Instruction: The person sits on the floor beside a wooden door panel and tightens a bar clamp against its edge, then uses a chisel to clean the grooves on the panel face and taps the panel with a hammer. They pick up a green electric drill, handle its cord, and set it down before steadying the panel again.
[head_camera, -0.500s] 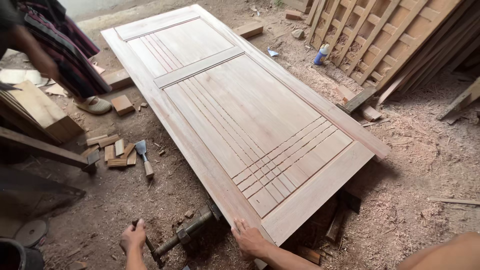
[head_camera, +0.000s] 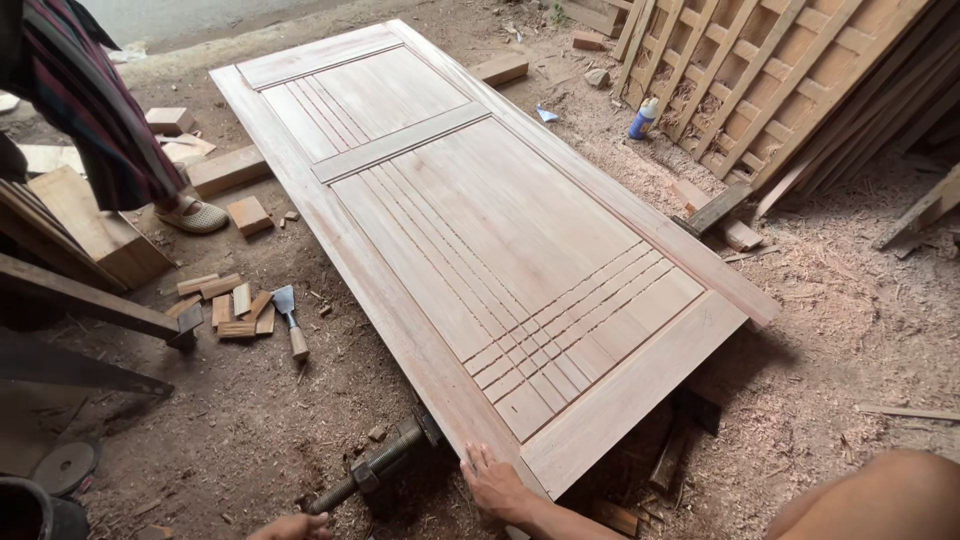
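On the sawdust floor the wooden door (head_camera: 480, 230) lies flat, assembled and grooved, unfinished; a bar clamp (head_camera: 375, 465) grips its near corner; right hand (head_camera: 495, 485) rests there, fingers spread; left hand (head_camera: 295, 527) sits by the screw handle, grip unclear; both hands sit lower in view than before.

The right hand (head_camera: 492, 482) lies flat and open, palm down, with its fingers spread and pointing away from the body. Its bare forearm runs back toward the bottom edge of the view. The left hand (head_camera: 292, 527) is low at the bottom edge, only its top shows, so its fingers cannot be told.
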